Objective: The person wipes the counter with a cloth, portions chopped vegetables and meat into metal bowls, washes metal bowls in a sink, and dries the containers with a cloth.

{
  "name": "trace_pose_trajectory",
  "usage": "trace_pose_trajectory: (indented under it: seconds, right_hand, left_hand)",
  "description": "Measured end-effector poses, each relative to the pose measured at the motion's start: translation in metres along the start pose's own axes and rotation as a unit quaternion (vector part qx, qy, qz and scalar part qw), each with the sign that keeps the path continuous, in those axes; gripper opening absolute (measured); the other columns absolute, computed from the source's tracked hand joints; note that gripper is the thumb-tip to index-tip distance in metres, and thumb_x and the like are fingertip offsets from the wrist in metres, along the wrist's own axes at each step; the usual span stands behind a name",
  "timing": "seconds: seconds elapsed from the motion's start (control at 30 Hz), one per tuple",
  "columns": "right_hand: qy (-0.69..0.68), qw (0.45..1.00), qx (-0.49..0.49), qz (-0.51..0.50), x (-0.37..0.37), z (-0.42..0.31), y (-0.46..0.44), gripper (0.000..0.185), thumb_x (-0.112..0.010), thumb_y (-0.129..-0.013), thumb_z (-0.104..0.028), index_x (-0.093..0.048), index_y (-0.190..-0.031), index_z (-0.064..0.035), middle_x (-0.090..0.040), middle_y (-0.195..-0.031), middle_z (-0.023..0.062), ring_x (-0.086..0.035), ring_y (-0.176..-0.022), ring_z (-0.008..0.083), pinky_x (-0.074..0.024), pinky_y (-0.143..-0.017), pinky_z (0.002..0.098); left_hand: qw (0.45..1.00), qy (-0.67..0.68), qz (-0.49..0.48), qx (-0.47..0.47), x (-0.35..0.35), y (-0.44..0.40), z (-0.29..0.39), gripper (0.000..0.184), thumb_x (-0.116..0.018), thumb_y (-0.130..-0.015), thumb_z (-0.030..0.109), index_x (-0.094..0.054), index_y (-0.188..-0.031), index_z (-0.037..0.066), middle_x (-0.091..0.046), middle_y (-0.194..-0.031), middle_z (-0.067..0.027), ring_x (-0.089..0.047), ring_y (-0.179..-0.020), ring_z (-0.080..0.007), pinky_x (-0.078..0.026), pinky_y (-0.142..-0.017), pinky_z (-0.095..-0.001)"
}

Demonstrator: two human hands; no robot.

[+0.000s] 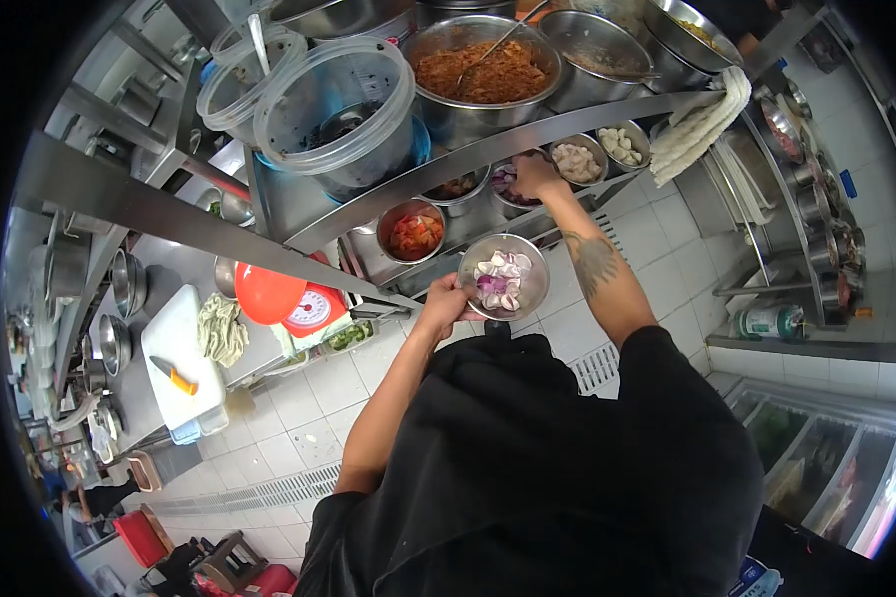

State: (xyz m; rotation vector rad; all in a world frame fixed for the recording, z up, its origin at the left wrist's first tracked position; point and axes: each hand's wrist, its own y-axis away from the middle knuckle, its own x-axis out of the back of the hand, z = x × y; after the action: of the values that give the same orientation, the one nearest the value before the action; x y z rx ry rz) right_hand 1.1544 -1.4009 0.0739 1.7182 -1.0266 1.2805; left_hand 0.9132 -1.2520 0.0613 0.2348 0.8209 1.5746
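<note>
My left hand grips the rim of a round metal bowl, thumb inside. Pale, garlic-like pieces and a few purple onion pieces lie in it. My right hand reaches down into a metal container on the shelf, its fingers curled at the red onion pieces; the fingertips are hidden. To its right are two bowls of pale pieces, the nearer bowl and the farther bowl. Left of it stands a bowl of cut red-orange vegetables.
Above the row, a steel shelf edge crosses close to my right hand. It carries clear plastic tubs and a large bowl of reddish-brown food. At left are a kitchen scale, a cutting board and a yellow-handled knife.
</note>
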Motion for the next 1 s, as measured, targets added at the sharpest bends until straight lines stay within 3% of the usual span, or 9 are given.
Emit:
trace_pose_trajectory:
  seconds: [0.17,0.3,0.47,0.6,0.63,0.67,0.77,0.93,1.0]
  right_hand:
    - [-0.031,0.997,0.038,-0.061,-0.038,0.013,-0.030,0.025,-0.063,-0.073,-0.011,-0.064,-0.096,-0.0011,-0.060,-0.111,0.0284,-0.059,-0.103,0.0435,-0.0509,-0.084,0.0484]
    - [-0.024,0.998,0.037,-0.055,-0.037,0.012,-0.020,0.032,-0.058,-0.080,-0.014,-0.061,-0.108,0.0008,-0.053,-0.118,0.0322,-0.058,-0.105,0.0457,-0.0499,-0.089,0.0480]
    - [0.002,1.000,0.002,-0.029,-0.048,0.012,-0.026,0.028,-0.054,-0.081,-0.013,-0.065,-0.106,-0.0065,-0.050,-0.121,0.0340,-0.059,-0.101,0.0484,-0.0494,-0.090,0.0490]
    - [-0.059,0.998,0.017,-0.007,-0.029,0.017,-0.017,0.026,-0.066,-0.072,-0.012,-0.068,-0.097,-0.0058,-0.066,-0.097,0.0250,-0.062,-0.098,0.0406,-0.0492,-0.086,0.0482]
    - [-0.082,0.995,0.032,0.048,-0.011,0.010,-0.002,0.022,-0.069,-0.069,-0.010,-0.067,-0.089,-0.0007,-0.068,-0.077,0.0194,-0.068,-0.081,0.0326,-0.0529,-0.074,0.0429]
    - [-0.079,0.995,0.035,0.047,0.004,0.006,0.006,0.022,-0.069,-0.069,-0.010,-0.067,-0.089,-0.0007,-0.068,-0.077,0.0194,-0.068,-0.081,0.0326,-0.0529,-0.074,0.0429]
    - [-0.366,0.929,-0.053,0.002,0.033,-0.002,0.031,0.017,-0.071,-0.071,-0.005,-0.065,-0.086,0.0002,-0.062,-0.061,0.0055,-0.062,-0.054,0.0109,-0.0482,-0.051,0.0264]
    - [-0.418,0.907,-0.001,-0.042,0.036,-0.042,0.110,0.022,-0.071,-0.072,-0.007,-0.067,-0.093,-0.0011,-0.069,-0.082,0.0129,-0.067,-0.060,0.0173,-0.0508,-0.054,0.0295]
    - [-0.271,0.943,0.190,-0.042,0.024,-0.054,0.132,0.023,-0.071,-0.074,-0.010,-0.067,-0.095,-0.0025,-0.070,-0.084,0.0129,-0.068,-0.069,0.0176,-0.0528,-0.062,0.0294]
  left_hand:
    - [0.999,-0.001,0.030,-0.020,0.012,0.006,-0.002,0.018,-0.053,-0.082,-0.004,-0.058,-0.099,-0.004,-0.064,-0.087,-0.0118,-0.068,-0.070,-0.0225,-0.063,-0.062,-0.0362]
    - [0.998,0.038,0.041,-0.020,0.019,0.007,-0.007,0.019,-0.053,-0.082,-0.004,-0.057,-0.101,-0.005,-0.064,-0.086,-0.0116,-0.068,-0.068,-0.0226,-0.063,-0.060,-0.0352]
    - [0.999,0.017,0.041,-0.007,0.018,0.006,-0.013,0.010,-0.053,-0.083,-0.003,-0.056,-0.093,-0.003,-0.062,-0.084,-0.0100,-0.068,-0.067,-0.0206,-0.063,-0.057,-0.0341]
    - [0.999,0.006,0.039,-0.010,0.020,0.007,-0.014,0.022,-0.055,-0.082,-0.003,-0.057,-0.104,-0.005,-0.064,-0.087,-0.0120,-0.068,-0.069,-0.0225,-0.063,-0.059,-0.0332]
    - [0.999,0.019,0.036,-0.010,0.023,0.007,-0.016,0.021,-0.055,-0.082,-0.003,-0.057,-0.103,-0.005,-0.064,-0.088,-0.0122,-0.068,-0.069,-0.0226,-0.063,-0.059,-0.0335]
    - [0.999,0.034,0.033,-0.011,0.026,0.007,-0.017,0.021,-0.054,-0.082,-0.003,-0.057,-0.103,-0.005,-0.065,-0.088,-0.0123,-0.068,-0.070,-0.0227,-0.063,-0.060,-0.0339]
    - [0.999,0.034,0.030,-0.009,0.031,0.005,-0.020,0.020,-0.054,-0.082,-0.003,-0.058,-0.102,-0.005,-0.065,-0.089,-0.0129,-0.069,-0.071,-0.0228,-0.063,-0.062,-0.0345]
    - [0.999,0.029,0.023,-0.006,0.023,0.011,-0.010,0.017,-0.053,-0.083,-0.003,-0.057,-0.099,-0.005,-0.065,-0.089,-0.0128,-0.069,-0.072,-0.0225,-0.063,-0.063,-0.0349]
    - [0.999,0.036,0.021,-0.006,0.019,0.014,-0.006,0.016,-0.053,-0.083,-0.002,-0.057,-0.098,-0.004,-0.064,-0.089,-0.0122,-0.068,-0.071,-0.0216,-0.063,-0.063,-0.0353]
